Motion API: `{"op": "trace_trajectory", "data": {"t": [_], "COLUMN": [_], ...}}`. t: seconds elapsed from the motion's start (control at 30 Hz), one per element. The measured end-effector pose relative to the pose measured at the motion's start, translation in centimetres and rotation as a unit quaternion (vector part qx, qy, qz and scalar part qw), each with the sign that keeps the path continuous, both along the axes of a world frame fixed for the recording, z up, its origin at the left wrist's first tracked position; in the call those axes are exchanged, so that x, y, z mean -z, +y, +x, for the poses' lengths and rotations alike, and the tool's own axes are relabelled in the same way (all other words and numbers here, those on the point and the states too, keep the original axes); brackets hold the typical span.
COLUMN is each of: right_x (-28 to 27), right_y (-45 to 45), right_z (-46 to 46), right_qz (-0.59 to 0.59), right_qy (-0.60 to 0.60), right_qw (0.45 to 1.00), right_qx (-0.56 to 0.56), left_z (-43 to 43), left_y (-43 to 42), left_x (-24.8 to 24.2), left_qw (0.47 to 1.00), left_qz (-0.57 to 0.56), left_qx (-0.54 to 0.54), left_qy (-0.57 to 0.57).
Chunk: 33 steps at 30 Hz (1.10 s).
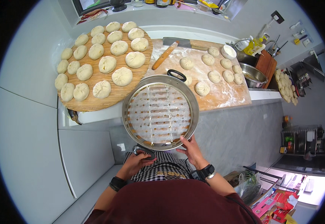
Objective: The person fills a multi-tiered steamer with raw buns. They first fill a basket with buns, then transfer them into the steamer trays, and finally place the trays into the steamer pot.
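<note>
A round metal steamer tray [196, 112] with two black handles is before me, its far part over the edge of the floured wooden board [224, 100]. A perforated translucent liner [159, 113] covers its bottom. My left hand [135, 165] grips the near black handle [144, 152]. My right hand [191, 151] supports the near right rim, thumb on top and fingers partly hidden beneath. To the left, a round wooden board [95, 105] holds many pleated buns [122, 76]. Smaller buns [202, 88] rest on the floured board, one partly hidden behind the steamer's far handle.
A rolling pin [165, 56], a cleaver [177, 42] and a white bowl of flour [229, 52] are at the back of the floured board. A metal basin [253, 75] stands at its right. An eggplant [74, 116] pokes out below the round board.
</note>
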State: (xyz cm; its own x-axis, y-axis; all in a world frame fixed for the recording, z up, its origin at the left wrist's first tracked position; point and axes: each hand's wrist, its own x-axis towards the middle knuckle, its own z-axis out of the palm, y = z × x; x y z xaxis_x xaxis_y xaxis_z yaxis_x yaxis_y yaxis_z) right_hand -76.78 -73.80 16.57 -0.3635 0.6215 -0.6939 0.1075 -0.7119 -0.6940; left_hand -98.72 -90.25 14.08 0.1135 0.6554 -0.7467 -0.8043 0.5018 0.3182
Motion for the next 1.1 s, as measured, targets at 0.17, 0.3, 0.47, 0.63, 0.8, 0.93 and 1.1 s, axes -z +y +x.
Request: {"op": "trace_trajectory", "data": {"t": [0.17, 0.3, 0.47, 0.63, 0.8, 0.93, 1.1], "right_x": [0.7, 1.8, 2.8, 3.0, 2.8, 2.9, 3.4], "right_y": [-0.8, -1.2, -2.3, -2.2, -2.6, -3.2, -3.7], "right_z": [0.5, 1.0, 1.0, 1.0, 0.4, -0.1, -0.4], "right_qz": [-0.105, -0.120, -0.104, -0.072, -0.055, -0.062, -0.050], "right_qy": [0.097, 0.150, 0.211, 0.184, 0.169, 0.166, 0.133], "right_qw": [0.990, 0.980, 0.966, 0.973, 0.973, 0.970, 0.976], "right_qx": [0.020, 0.051, 0.107, 0.120, 0.145, 0.164, 0.162], "left_z": [1.7, 3.3, 4.0, -4.8, -14.3, -17.9, -20.2], "left_y": [-0.2, 0.8, 1.1, 0.1, 6.1, 13.0, 15.2], "left_x": [-0.6, -0.9, -1.8, -5.8, -8.8, -8.3, -6.5], "left_qw": [1.000, 0.998, 0.996, 0.823, 0.590, 0.388, 0.458], "left_qz": [-0.014, 0.027, 0.002, -0.006, 0.123, 0.126, 0.076], "left_qx": [0.004, 0.002, 0.076, 0.408, 0.002, 0.120, 0.257], "left_qy": [-0.017, -0.060, -0.037, 0.394, 0.798, 0.905, 0.848]}}
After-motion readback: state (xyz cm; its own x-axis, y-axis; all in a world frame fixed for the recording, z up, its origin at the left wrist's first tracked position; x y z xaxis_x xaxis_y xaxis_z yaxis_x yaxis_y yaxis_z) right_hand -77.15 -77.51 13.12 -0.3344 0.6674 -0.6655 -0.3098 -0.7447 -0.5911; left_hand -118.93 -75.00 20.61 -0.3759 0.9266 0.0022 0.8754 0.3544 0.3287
